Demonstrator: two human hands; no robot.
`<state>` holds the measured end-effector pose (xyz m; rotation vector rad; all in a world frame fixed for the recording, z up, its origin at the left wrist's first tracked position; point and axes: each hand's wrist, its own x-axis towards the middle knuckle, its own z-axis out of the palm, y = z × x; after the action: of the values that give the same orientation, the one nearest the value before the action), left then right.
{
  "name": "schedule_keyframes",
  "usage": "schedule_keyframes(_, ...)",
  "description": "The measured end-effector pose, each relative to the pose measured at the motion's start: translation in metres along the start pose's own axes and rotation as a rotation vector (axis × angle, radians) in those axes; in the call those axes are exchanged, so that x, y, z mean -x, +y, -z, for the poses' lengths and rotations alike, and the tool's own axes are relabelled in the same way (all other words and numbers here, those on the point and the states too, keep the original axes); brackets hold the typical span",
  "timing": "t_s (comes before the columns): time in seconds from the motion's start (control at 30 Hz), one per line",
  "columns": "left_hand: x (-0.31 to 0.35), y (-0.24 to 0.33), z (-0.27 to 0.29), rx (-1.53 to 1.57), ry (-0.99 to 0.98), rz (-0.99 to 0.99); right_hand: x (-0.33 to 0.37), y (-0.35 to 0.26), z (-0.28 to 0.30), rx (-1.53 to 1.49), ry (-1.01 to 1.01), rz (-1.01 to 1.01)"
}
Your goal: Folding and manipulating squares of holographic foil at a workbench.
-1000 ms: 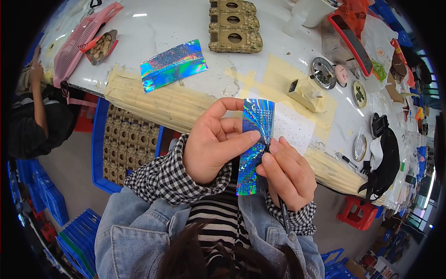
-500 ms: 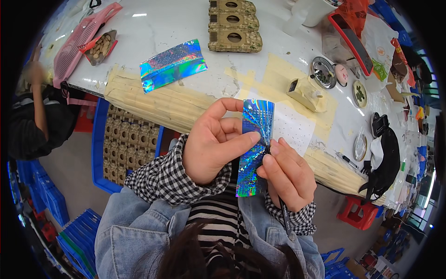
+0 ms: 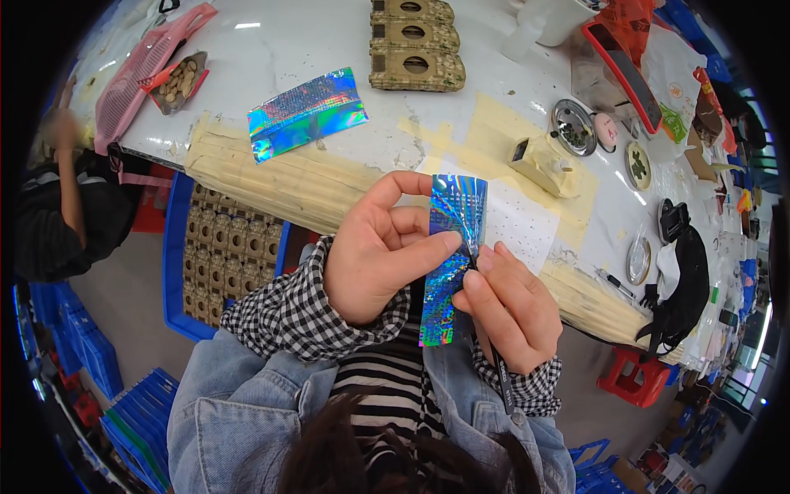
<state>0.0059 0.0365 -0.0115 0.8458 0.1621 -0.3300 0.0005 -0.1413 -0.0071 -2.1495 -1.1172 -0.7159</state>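
Between the thumb and fingers of my left hand (image 3: 374, 255) is a strip of shiny blue holographic sheet (image 3: 443, 317), held upright over the table's front edge. My right hand (image 3: 514, 309) is closed on slim black tweezers (image 3: 500, 377), their tips against the strip's right edge near my left thumb. Creases run through the strip around that spot. Whether the tips pinch anything is too small to tell. A second holographic sheet (image 3: 308, 115) lies flat on the table, left of and beyond my hands.
Camouflage-patterned cases (image 3: 416, 70) stand at the back, and more fill a blue crate (image 3: 177, 288) below left. To the right are a tape-wrapped block (image 3: 545, 167), a round metal dish (image 3: 573, 128), a red-edged phone (image 3: 623, 78) and a black pouch (image 3: 687, 284). Another person's arm (image 3: 70, 185) is far left.
The strip has tilted slightly, so its reflections and creases look different. My right hand and the tweezers have shifted a touch. The other person's hand at far left has moved a little.
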Motion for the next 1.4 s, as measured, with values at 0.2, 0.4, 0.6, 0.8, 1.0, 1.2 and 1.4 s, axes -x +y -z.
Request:
schedule_keyframes(0.2,0.000,0.000,-0.001,-0.002,-0.001,-0.004,0.001,0.001,0.000,-0.005,0.010,0.006)
schedule_keyframes(0.4,0.000,-0.001,0.001,0.000,0.002,-0.001,0.003,0.000,-0.001,-0.002,0.033,-0.026)
schedule_keyframes(0.6,-0.002,0.002,-0.001,-0.015,0.002,-0.006,0.003,-0.001,0.003,-0.051,0.046,-0.098)
schedule_keyframes(0.8,-0.001,0.003,0.002,-0.065,-0.026,-0.019,0.002,-0.003,0.007,-0.088,0.076,-0.134)
schedule_keyframes(1.0,-0.002,-0.001,0.005,-0.073,-0.046,-0.024,0.003,-0.002,0.006,-0.117,0.078,-0.129)
schedule_keyframes(1.2,-0.003,0.006,0.002,-0.008,0.057,-0.082,0.007,-0.001,0.010,-0.098,0.094,-0.130)
schedule_keyframes(1.4,-0.002,0.033,0.034,-0.067,0.136,-0.285,0.025,0.004,0.016,0.014,0.065,-0.200)
